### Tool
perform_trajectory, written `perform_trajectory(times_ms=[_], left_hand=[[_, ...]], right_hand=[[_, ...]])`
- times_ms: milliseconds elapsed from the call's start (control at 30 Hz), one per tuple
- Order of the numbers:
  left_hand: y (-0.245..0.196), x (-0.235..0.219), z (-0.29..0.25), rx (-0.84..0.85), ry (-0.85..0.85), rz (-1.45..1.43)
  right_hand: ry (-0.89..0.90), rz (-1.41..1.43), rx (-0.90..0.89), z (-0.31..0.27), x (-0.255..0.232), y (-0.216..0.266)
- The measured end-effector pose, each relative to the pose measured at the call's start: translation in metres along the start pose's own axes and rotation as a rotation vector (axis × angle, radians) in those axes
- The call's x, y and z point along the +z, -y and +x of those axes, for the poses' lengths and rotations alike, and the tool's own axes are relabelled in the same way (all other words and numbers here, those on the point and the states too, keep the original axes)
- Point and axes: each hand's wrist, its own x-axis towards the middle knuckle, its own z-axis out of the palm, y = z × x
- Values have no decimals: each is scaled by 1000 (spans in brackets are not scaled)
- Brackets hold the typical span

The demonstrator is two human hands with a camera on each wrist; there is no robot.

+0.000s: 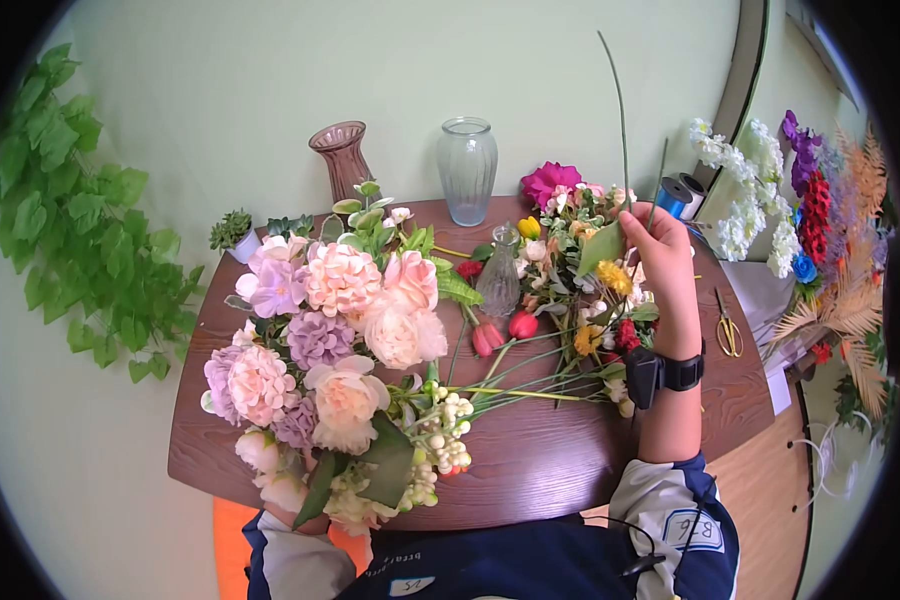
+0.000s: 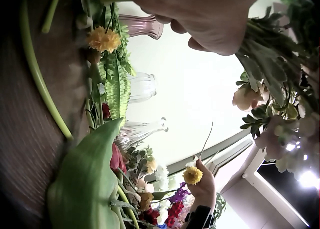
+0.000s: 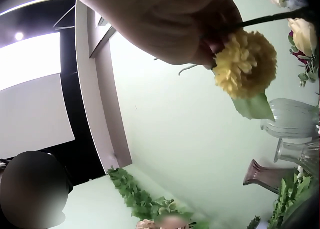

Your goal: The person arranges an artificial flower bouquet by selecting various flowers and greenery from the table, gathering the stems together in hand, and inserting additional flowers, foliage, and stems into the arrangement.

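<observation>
My left hand [image 2: 200,19] grips the green stems of a big bouquet [image 1: 320,340] of pink, cream and lilac artificial flowers with white berries. In the head view the blooms hide most of that hand. On the other side, my right hand [image 1: 662,262] is raised over the heap of flowers at the right of the table. Its thumb and fingers pinch the stem of a yellow flower [image 3: 246,65], which has a broad green leaf [image 1: 602,250]. The long thin stem [image 1: 622,120] sticks up past the fingers.
A dark wooden table [image 1: 540,470] carries a purple vase [image 1: 345,160], a tall clear vase [image 1: 467,170], a small clear vase [image 1: 500,280], red tulips [image 1: 487,338], wire spools [image 1: 675,197], gold-handled scissors [image 1: 729,335] and a small potted plant [image 1: 236,235]. More flowers [image 1: 810,220] stand beyond its right edge.
</observation>
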Motion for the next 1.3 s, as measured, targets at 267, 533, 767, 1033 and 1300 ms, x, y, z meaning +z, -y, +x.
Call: perform_trajectory(times_ms=[267, 533, 767, 1033, 1300], left_hand=[[1, 1, 6, -23, -28, 22], [6, 7, 19, -44, -71, 49], [9, 9, 25, -54, -101, 66], [14, 9, 30, -79, -120, 95], [15, 9, 37, -99, -145, 115]], right_hand=[[-451, -499, -252, 8, -25, -8], [-541, -861, -29, 16, -48, -22], [-404, -914, -13, 16, -32, -36], [-334, -818, -71, 23, -18, -62], [-129, -722, -446, 20, 10, -55]])
